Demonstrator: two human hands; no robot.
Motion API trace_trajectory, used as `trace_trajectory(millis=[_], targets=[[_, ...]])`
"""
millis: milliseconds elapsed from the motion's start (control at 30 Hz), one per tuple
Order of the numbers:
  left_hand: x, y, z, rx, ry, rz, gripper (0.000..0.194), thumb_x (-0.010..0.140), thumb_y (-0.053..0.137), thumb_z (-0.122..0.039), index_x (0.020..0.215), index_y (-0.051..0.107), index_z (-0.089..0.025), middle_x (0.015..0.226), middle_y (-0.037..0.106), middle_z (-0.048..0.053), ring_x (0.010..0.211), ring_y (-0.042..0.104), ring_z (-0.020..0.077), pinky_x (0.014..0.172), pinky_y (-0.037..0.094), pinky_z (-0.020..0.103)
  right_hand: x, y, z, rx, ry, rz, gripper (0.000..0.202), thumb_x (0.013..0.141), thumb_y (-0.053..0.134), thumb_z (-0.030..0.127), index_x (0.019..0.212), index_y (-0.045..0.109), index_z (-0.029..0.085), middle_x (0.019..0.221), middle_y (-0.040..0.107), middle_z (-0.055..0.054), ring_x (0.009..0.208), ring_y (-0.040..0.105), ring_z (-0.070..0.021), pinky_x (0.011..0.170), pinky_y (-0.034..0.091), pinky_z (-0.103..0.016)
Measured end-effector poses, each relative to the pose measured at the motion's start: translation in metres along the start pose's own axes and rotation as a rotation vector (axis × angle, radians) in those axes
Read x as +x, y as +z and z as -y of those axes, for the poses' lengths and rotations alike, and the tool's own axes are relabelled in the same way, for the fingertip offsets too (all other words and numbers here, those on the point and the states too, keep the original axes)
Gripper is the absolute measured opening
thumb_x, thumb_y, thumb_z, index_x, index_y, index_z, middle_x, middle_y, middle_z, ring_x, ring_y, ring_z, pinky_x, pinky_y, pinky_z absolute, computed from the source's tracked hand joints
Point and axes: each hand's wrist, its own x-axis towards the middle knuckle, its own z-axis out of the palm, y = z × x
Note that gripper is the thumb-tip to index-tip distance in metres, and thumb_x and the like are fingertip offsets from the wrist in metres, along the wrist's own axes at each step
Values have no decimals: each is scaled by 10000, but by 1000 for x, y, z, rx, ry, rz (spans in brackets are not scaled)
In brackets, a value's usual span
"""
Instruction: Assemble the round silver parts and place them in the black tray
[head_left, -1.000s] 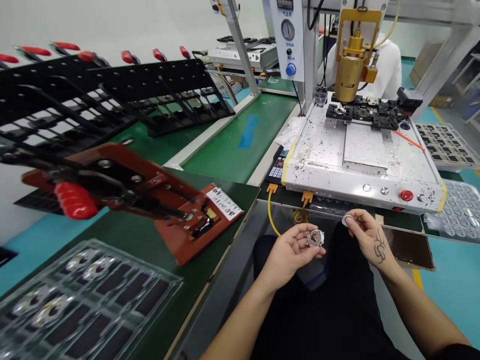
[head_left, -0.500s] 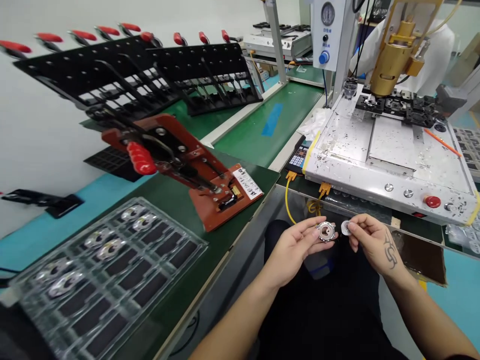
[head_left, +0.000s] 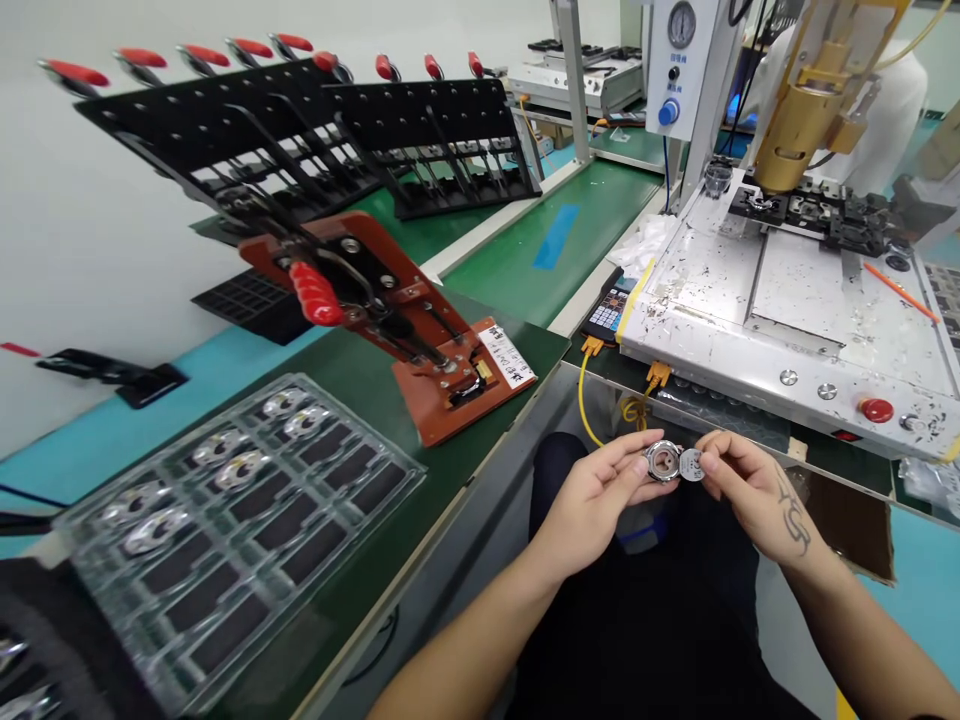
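Between your left hand (head_left: 600, 490) and right hand (head_left: 756, 490): one round metal case (head_left: 663, 461), one thin pale disc (head_left: 691, 465). Left thumb and fingers: pinching the case at its 9 o'clock side, open face toward you. Right thumb and forefinger: pinching the disc at its 3 o'clock edge. Placement: disc at 3 o'clock of the case, rim to rim; whether touching or slightly overlapping, you cannot tell. Change: the gap seen a second ago has closed. Meaning, as judged: both pieces are being handled as a pair, with the disc beside the opening rather than across it. Outward, clock centred on the case: clear tray (head_left: 315, 547), 9 o'clock, bearing six shiny parts (head_left: 241, 468); red-brown clamp fixture (head_left: 431, 410), 10 o'clock; white bench machine (head_left: 795, 290), 1 o'clock.
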Motion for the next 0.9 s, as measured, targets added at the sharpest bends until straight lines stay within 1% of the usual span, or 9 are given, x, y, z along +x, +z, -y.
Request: trace_trajectory(millis=[33, 100, 167, 233, 333, 500, 633, 900], targets=[[-1, 1, 0, 1, 2, -4, 484, 956, 804, -430, 1359, 734, -172, 1245, 806, 139, 1222, 747, 349, 1104, 605, 538, 1, 3, 4, -63, -45, -10, 317, 1027, 685, 494, 860, 640, 229, 949, 628, -40, 832, 562, -189, 746, 464, -314], [-2, 3, -1, 5, 11, -19, 491, 955, 805, -431, 1360, 732, -164, 1247, 804, 143, 1216, 748, 350, 1100, 607, 534, 2, 9, 10, -145, -111, -13, 291, 1040, 668, 472, 883, 649, 228, 1133, 628, -66, 1018, 587, -218, 886, 477, -332], [-3, 5, -1, 9, 23, -28, 489, 950, 811, -432, 1350, 739, -159, 1259, 800, 145, 1211, 750, 347, 1097, 610, 525, 3, 15, 14, -165, -136, 17, 253, 1052, 656, 440, 913, 648, 230, 1204, 621, -66, 1089, 588, -219, 956, 467, -339], [-4, 7, -1, 6, 31, -27, 487, 946, 815, -436, 1341, 747, -159, 1276, 795, 146, 1198, 756, 341, 1097, 611, 518, 4, 20, 16, -159, -150, 38, 232, 1059, 649, 415, 918, 644, 231, 1172, 632, -57, 1079, 597, -211, 970, 465, -339], [-6, 7, 0, 5, 33, -20, 486, 950, 811, -435, 1345, 747, -161, 1287, 793, 148, 1206, 754, 343, 1101, 611, 516, 3, 23, 15, -160, -153, 31, 223, 1062, 647, 394, 910, 642, 231, 1131, 643, -50, 1051, 606, -206, 962, 469, -338], [-6, 6, 1, 32, 41, -6, 508, 952, 806, -447, 1361, 740, -154, 1249, 806, 147, 1185, 766, 340, 1091, 621, 515, 2, 21, 15, -172, -150, 22, 219, 1059, 653, 377, 896, 643, 231, 1124, 649, -44, 1033, 608, -200, 935, 476, -330], [-6, 5, 3, 48, 52, 2, 518, 961, 792, -462, 1374, 733, -156, 1268, 802, 145, 1180, 770, 325, 1074, 635, 484, 2, 20, 13, -186, -152, 21, 219, 1061, 649, 373, 894, 639, 231, 1123, 648, -41, 1029, 613, -197, 927, 476, -329], [-8, 8, 7, 138, 80, 6, 534, 993, 743, -462, 1424, 697, -150, 1339, 774, 157, 1215, 758, 322, 1085, 629, 462, 2, 22, 8, -314, -230, -17, 193, 1058, 647, 317, 884, 620, 236, 1105, 654, -37, 1015, 636, -195, 904, 494, -329]])
